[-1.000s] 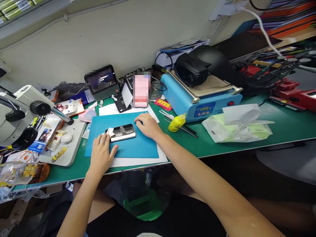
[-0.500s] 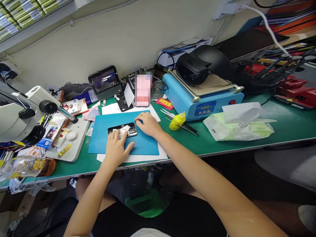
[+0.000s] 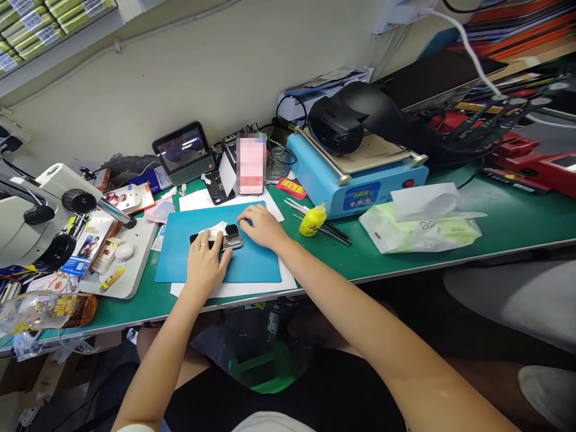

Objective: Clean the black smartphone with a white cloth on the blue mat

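A phone [image 3: 233, 239] with a dark face lies flat on the blue mat [image 3: 252, 267]. My left hand [image 3: 206, 264] is over the phone's left part, fingers stretched out and pressing a crumpled white tissue [image 3: 219, 228] against it. The tissue reaches the phone's far edge. Just past the phone's right end, my right hand [image 3: 263, 227] rests on the mat, its fingers bent and a little apart, with nothing visible in them. Whether its thumb touches the phone I cannot tell.
A yellow bottle [image 3: 312, 221] and thin tools stand right of the mat, before a blue machine [image 3: 360, 180]. A wipes pack [image 3: 423, 231] lies farther right. A microscope [image 3: 67, 210] is at left. Behind the mat, a pink-screened phone [image 3: 252, 165] leans upright.
My left hand has slid the tissue slightly toward the phone's far edge, baring more of its right part. My right hand stays beside the phone. The whole view has shifted a little.
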The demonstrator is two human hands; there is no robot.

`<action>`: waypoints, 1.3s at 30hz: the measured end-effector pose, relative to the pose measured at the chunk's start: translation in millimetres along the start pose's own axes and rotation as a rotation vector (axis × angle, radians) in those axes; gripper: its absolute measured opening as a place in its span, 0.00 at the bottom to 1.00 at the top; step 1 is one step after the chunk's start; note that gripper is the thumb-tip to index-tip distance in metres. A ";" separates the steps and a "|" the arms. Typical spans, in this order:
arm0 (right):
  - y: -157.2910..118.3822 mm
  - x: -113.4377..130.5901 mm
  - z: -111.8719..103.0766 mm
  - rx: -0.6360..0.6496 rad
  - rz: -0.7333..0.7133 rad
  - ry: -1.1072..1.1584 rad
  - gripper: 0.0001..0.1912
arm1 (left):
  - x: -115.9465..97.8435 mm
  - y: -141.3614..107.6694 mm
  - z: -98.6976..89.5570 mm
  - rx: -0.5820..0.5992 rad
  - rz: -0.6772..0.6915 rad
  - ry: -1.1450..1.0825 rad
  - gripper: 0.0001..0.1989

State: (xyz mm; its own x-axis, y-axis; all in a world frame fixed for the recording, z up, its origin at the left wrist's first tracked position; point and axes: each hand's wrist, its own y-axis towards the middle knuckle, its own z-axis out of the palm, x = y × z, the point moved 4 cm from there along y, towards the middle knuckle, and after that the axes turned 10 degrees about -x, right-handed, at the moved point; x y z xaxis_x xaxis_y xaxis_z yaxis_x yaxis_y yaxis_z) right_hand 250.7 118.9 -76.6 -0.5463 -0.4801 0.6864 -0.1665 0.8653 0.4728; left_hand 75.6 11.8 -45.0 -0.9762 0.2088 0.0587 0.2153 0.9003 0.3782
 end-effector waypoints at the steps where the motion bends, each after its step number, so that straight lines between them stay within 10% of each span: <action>1: 0.6 0.7 0.2 0.004 -0.001 -0.009 0.12 | -1.1 -4.7 -1.5 -0.010 0.001 -0.001 0.29; 39: -2.7 -0.3 0.5 0.014 0.025 -0.011 0.13 | -17.1 23.3 -7.0 0.086 0.004 0.021 0.23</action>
State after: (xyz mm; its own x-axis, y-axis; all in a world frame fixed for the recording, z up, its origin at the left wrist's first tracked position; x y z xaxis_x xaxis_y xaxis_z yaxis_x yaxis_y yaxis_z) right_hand 250.9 116.8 -78.4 -0.5592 -0.4566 0.6920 -0.1639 0.8791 0.4476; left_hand 97.1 26.4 -30.8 -0.9754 0.2055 0.0802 0.2202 0.9290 0.2973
